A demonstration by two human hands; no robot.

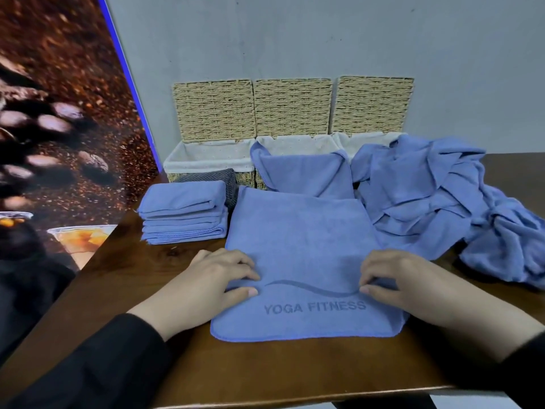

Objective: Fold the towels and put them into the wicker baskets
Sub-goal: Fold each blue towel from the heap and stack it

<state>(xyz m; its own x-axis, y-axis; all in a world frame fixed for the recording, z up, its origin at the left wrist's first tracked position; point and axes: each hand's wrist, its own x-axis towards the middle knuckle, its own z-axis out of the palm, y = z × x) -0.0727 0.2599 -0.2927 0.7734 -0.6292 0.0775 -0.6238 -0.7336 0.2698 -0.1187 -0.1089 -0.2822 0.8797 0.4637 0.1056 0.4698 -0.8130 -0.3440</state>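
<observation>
A blue towel (303, 249) marked YOGA FITNESS lies flat on the wooden table (265, 373) in front of me. Its far end hangs over the rim of the middle wicker basket (292, 143). My left hand (212, 281) pinches the towel's left edge between thumb and fingers. On the right edge my right hand (404, 284) pinches it the same way. A stack of folded blue towels (182, 215) sits at the left. A heap of unfolded blue towels (448, 202) lies at the right.
Three lined wicker baskets with raised lids stand against the grey wall: the left basket (206, 163), the middle one, and the right basket (345, 143), partly hidden by the heap. A dark grey cloth (227, 180) lies against the left basket. A coffee-bean wall panel (59, 128) borders the left.
</observation>
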